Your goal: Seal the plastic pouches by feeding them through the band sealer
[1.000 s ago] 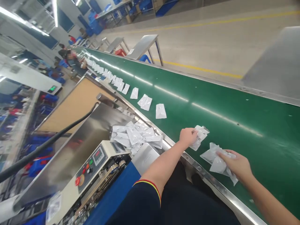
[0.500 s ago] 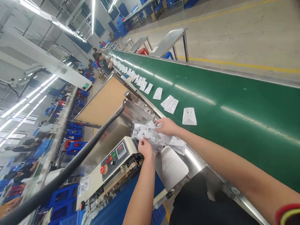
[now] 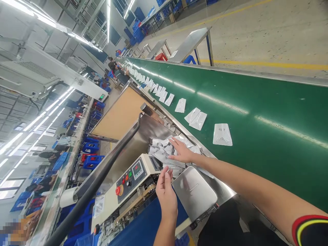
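Observation:
A heap of white printed pouches [image 3: 161, 153] fills the metal trough beside the conveyor. Over its right part my right hand [image 3: 182, 151] lies with fingers spread, touching the pouches and gripping none. My left hand [image 3: 166, 189] is just in front of the heap, palm turned inward, fingers loosely bent and apart, with nothing visible in it. Close to its left side is a cream sealing machine [image 3: 145, 164] with buttons and a red digital display. A square metal plate [image 3: 196, 196] sits right of my left hand, below the heap.
A green conveyor belt [image 3: 269, 160] runs along the right, with a single pouch [image 3: 222, 134] nearest me and a row of others farther off. A thick black hose [image 3: 102, 181] crosses the left side. A tan board [image 3: 120, 116] stands beyond the trough. Several people sit farther away.
Both hands have let go of the pouches they were gathering. My right hand has opened flat over the heap; my left has drawn back toward me. The camera view has shifted slightly.

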Demonstrator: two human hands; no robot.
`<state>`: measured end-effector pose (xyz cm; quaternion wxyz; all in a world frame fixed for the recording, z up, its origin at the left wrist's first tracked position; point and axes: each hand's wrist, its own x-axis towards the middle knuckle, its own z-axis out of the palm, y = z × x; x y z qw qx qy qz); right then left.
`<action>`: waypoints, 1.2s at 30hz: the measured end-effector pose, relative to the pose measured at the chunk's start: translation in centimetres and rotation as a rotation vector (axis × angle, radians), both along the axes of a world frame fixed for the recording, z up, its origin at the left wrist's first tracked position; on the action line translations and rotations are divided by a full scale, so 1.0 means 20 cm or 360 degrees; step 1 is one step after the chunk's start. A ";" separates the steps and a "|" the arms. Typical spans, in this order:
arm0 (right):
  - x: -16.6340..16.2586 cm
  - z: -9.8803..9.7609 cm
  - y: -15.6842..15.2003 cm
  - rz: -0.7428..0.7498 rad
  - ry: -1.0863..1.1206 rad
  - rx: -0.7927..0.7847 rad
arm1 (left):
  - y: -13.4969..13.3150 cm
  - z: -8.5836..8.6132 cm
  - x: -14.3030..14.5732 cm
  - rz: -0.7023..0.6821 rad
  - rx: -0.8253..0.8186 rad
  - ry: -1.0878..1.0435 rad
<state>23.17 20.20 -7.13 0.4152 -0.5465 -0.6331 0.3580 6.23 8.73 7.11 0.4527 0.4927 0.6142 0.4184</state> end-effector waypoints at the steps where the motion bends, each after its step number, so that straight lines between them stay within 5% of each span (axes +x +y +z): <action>1: 0.03 0.00 -0.02 -0.0037 -0.0043 0.0009 | 0.01 0.01 0.00 0.0011 -0.0001 -0.0003; 4: 0.09 -0.01 -0.07 -0.0065 -0.0071 0.0073 | 0.04 0.02 0.00 0.0045 0.0006 0.0000; 10: 0.11 -0.06 -0.15 -0.0261 0.0423 0.0012 | 0.12 0.03 0.01 0.0033 0.0079 -0.0003; 14: 0.09 0.03 -0.18 -0.0437 0.0641 -0.0061 | 0.15 0.03 0.05 0.0005 0.0097 -0.0002; 17: 0.25 0.12 -0.22 -0.0792 0.0826 -0.0056 | 0.17 0.05 0.06 -0.0046 0.0122 -0.0001; 19: 0.47 0.12 -0.27 -0.1232 0.0807 -0.0137 | 0.17 0.07 0.05 -0.0079 0.0134 0.0006; 21: 0.72 0.06 -0.35 -0.1833 0.0592 -0.0336 | 0.18 0.08 0.03 -0.0095 0.0135 0.0015; 23: 0.93 -0.04 -0.43 -0.2101 0.0263 -0.0775 | 0.17 0.08 0.01 -0.0092 0.0135 0.0026; 26: 1.09 -0.15 -0.55 -0.1821 0.0091 -0.1305 | 0.12 0.07 0.00 -0.0137 0.0130 0.0041; 29: 1.04 -0.09 -0.67 -0.1623 0.0045 -0.1173 | 0.01 0.05 0.01 -0.0268 0.0120 0.0070; 36: 0.47 0.59 -1.06 -0.0851 0.0355 -0.0258 | -0.43 0.00 0.14 -0.0469 0.0207 0.0249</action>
